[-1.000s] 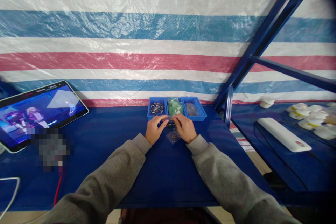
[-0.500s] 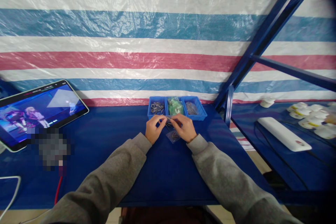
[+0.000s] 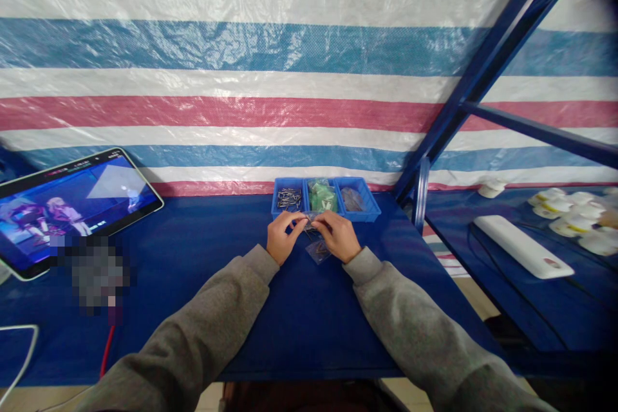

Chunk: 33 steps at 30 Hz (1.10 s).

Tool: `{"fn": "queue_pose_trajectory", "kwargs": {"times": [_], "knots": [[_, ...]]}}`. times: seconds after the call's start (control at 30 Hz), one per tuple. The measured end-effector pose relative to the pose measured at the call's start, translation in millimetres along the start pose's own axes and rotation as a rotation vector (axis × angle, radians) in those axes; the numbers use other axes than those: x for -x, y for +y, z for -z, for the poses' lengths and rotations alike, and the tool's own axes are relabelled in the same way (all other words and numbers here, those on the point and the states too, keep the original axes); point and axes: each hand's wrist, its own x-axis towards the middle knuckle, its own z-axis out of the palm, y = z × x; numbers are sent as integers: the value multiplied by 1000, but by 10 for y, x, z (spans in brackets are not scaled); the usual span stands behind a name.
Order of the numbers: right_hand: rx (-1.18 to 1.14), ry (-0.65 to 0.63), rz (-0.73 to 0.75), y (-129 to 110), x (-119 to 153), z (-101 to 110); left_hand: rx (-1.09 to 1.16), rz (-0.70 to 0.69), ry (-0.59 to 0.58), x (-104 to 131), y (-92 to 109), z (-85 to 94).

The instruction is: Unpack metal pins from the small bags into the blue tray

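Note:
My left hand [image 3: 284,236] and my right hand [image 3: 339,235] face each other just in front of the blue bins. Both pinch the edge of a small clear plastic bag [image 3: 315,215], one hand at each side of it. Below my right fingers, another clear bag [image 3: 317,251] with small metal pieces inside lies on the table. The left blue bin [image 3: 277,208] holds loose metal screws or pins [image 3: 290,197]. In the middle bin sits a green bag with small white pieces [image 3: 322,195]. Clear plastic bags [image 3: 352,199] fill the right bin [image 3: 375,208].
A tablet [image 3: 82,206] playing a video leans at the left on the blue table [image 3: 203,232]. A red cable [image 3: 107,347] runs near it. At right, beyond a blue metal frame [image 3: 420,190], a white power bank-like block [image 3: 523,246] and several white rolls [image 3: 553,204] rest on another surface.
My fingers shift slightly at the bag's edge, and the bag between them shows a little more. Otherwise the hands stay in nearly the same place.

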Motion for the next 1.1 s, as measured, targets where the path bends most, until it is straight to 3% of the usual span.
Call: {"fn": "queue_pose_trajectory", "kwargs": {"times": [1.1], "knots": [[-74,44,-20,-42,15,-7,68,1,34,29,-13,-48]]}}
